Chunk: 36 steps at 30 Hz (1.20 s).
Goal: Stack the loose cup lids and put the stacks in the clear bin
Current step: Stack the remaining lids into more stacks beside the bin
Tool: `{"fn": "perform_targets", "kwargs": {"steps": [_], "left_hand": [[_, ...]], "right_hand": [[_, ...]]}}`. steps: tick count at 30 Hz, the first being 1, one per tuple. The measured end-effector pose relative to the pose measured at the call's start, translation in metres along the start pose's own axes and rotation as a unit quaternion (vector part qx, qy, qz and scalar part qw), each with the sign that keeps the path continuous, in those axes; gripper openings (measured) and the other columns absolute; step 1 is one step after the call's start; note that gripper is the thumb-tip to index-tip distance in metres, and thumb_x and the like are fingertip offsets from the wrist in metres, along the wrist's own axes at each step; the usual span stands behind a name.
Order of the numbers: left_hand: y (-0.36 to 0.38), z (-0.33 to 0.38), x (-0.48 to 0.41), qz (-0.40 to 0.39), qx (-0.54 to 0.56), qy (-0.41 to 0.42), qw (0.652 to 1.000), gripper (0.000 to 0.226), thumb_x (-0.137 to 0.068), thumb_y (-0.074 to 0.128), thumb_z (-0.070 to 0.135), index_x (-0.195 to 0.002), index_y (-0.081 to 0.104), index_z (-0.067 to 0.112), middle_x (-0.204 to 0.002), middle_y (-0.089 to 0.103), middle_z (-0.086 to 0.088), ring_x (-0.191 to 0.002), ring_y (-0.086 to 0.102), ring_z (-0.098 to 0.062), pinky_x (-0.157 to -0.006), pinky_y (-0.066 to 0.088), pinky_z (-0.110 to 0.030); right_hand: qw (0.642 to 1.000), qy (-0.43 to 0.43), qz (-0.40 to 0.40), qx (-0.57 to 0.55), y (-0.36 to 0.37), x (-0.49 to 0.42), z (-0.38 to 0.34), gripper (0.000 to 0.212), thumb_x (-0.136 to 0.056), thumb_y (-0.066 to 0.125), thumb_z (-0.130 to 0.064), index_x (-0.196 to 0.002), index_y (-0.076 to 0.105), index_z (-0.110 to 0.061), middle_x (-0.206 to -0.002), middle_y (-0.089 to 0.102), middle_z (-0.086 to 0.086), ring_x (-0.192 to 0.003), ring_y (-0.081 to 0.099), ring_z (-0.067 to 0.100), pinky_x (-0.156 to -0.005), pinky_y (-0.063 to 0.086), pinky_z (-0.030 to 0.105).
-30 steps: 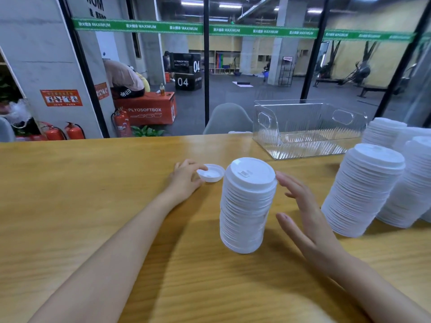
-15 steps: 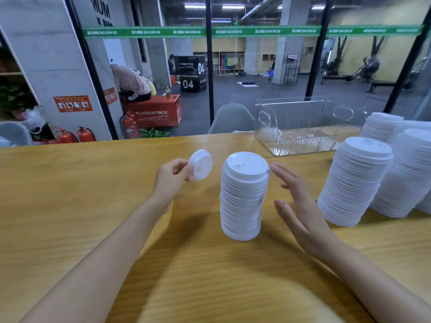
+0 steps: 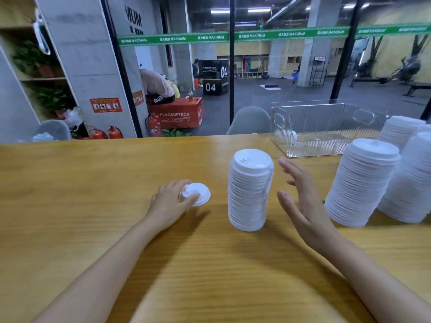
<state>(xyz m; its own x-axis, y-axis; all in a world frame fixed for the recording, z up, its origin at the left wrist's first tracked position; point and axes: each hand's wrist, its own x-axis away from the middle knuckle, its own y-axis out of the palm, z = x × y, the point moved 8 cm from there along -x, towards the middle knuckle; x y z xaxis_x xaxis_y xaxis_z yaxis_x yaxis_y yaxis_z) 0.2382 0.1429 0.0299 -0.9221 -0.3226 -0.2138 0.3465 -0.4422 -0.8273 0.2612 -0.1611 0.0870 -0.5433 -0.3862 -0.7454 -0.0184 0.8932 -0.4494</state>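
Through the head camera, my left grip pinches one loose lid low at the tabletop, left of the upright lid stack. My right grip is released, fingers straight, just right of that stack and not touching it. The clear bin sits at the far edge, with taller stacks near it on the right.

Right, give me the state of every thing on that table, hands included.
Loose white plastic cup lid, dome up.
Left hand, pinching that lid.
Tall middle stack of white lids, upright, untouched.
Right hand, open, beside it, not touching.
Clear plastic bin, upright, no stacks inside.
White lid stacks at right, standing, untouched.
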Motion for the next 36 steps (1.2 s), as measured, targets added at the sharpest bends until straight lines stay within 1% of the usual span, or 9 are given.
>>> {"fn": "perform_targets", "kwargs": {"steps": [6, 9, 11, 14, 19, 23, 27, 32, 36], "left_hand": [[0.003, 0.001, 0.001, 0.005, -0.009, 0.005, 1.0, 0.057, -0.073, 0.067, 0.065, -0.119, 0.059, 0.033, -0.128, 0.058, 0.012, -0.122, 0.05, -0.018, -0.102, 0.035, -0.04], [-0.027, 0.02, 0.004, 0.104, 0.101, 0.024, 0.989, 0.06, -0.064, 0.058, 0.073, -0.109, 0.063, 0.034, -0.117, 0.063, 0.012, -0.117, 0.055, -0.018, -0.1, 0.04, -0.041], [-0.048, 0.046, 0.007, 0.141, 0.189, 0.059, 0.97, 0.04, -0.078, 0.073, 0.053, -0.109, 0.065, 0.03, -0.115, 0.063, 0.016, -0.116, 0.055, -0.014, -0.095, 0.039, -0.021], [-0.068, 0.104, 0.015, 0.101, 0.243, 0.144, 0.954, 0.034, -0.084, 0.072, 0.042, -0.116, 0.065, 0.031, -0.119, 0.063, 0.022, -0.117, 0.052, 0.0, -0.087, 0.031, 0.0], [-0.061, 0.159, 0.024, 0.023, 0.184, 0.218, 0.958, 0.04, -0.075, 0.076, 0.055, -0.112, 0.064, 0.044, -0.118, 0.057, 0.035, -0.122, 0.044, 0.001, -0.101, 0.033, -0.025], [-0.057, 0.168, 0.022, 0.021, 0.118, 0.238, 0.964, 0.044, -0.066, 0.059, 0.072, -0.106, 0.058, 0.053, -0.12, 0.054, 0.033, -0.123, 0.042, -0.004, -0.109, 0.032, -0.048], [-0.055, 0.17, 0.021, 0.027, 0.095, 0.249, 0.963, 0.047, -0.066, 0.057, 0.074, -0.108, 0.058, 0.053, -0.121, 0.055, 0.03, -0.121, 0.043, -0.006, -0.108, 0.033, -0.05], [-0.052, 0.164, 0.02, 0.012, 0.1, 0.234, 0.967, 0.045, -0.066, 0.055, 0.075, -0.106, 0.055, 0.056, -0.121, 0.055, 0.029, -0.121, 0.043, -0.006, -0.109, 0.031, -0.05], [-0.047, 0.155, 0.018, 0.007, 0.142, 0.215, 0.966, 0.048, -0.067, 0.057, 0.073, -0.11, 0.058, 0.053, -0.123, 0.057, 0.028, -0.122, 0.044, -0.004, -0.109, 0.033, -0.048]], "right_hand": [[1.0, 0.005, -0.004, -0.007, 0.0, 0.0, -0.001, 0.052, -0.1, 0.038, -0.053, -0.149, 0.028, -0.037, -0.155, 0.033, -0.007, -0.144, 0.032, 0.018, -0.109, 0.037, 0.057], [1.0, 0.006, 0.0, -0.006, -0.001, -0.001, -0.002, 0.054, -0.1, 0.038, -0.054, -0.15, 0.028, -0.035, -0.154, 0.033, -0.01, -0.143, 0.034, 0.018, -0.109, 0.037, 0.056], [1.0, 0.005, 0.005, -0.007, -0.002, -0.001, -0.002, 0.054, -0.1, 0.038, -0.055, -0.15, 0.028, -0.034, -0.153, 0.033, -0.009, -0.141, 0.036, 0.019, -0.11, 0.036, 0.054], [1.0, 0.003, 0.009, -0.011, -0.003, -0.002, -0.002, 0.054, -0.1, 0.038, -0.054, -0.15, 0.028, -0.035, -0.153, 0.034, -0.008, -0.141, 0.036, 0.02, -0.11, 0.036, 0.054], [1.0, 0.008, 0.014, -0.011, -0.006, -0.002, 0.001, 0.051, -0.1, 0.039, -0.056, -0.148, 0.028, -0.041, -0.153, 0.031, -0.014, -0.141, 0.036, 0.019, -0.109, 0.036, 0.055], [1.0, 0.01, 0.017, -0.011, -0.007, -0.002, 0.002, 0.051, -0.1, 0.038, -0.057, -0.147, 0.028, -0.042, -0.153, 0.03, -0.018, -0.14, 0.036, 0.018, -0.109, 0.036, 0.055], [1.0, 0.0, 0.008, -0.005, -0.005, -0.003, -0.002, 0.051, -0.1, 0.038, -0.054, -0.148, 0.026, -0.042, -0.153, 0.027, -0.025, -0.143, 0.032, 0.014, -0.112, 0.034, 0.053], [0.998, -0.028, -0.039, 0.039, 0.005, -0.003, -0.011, 0.055, -0.102, 0.037, -0.054, -0.153, 0.026, -0.035, -0.158, 0.028, -0.012, -0.145, 0.028, 0.013, -0.117, 0.017, 0.022], [0.997, -0.021, -0.064, 0.045, 0.012, -0.002, -0.01, 0.053, -0.101, 0.039, -0.054, -0.151, 0.027, -0.041, -0.158, 0.027, -0.01, -0.145, 0.027, 0.014, -0.117, 0.018, 0.022]]}}
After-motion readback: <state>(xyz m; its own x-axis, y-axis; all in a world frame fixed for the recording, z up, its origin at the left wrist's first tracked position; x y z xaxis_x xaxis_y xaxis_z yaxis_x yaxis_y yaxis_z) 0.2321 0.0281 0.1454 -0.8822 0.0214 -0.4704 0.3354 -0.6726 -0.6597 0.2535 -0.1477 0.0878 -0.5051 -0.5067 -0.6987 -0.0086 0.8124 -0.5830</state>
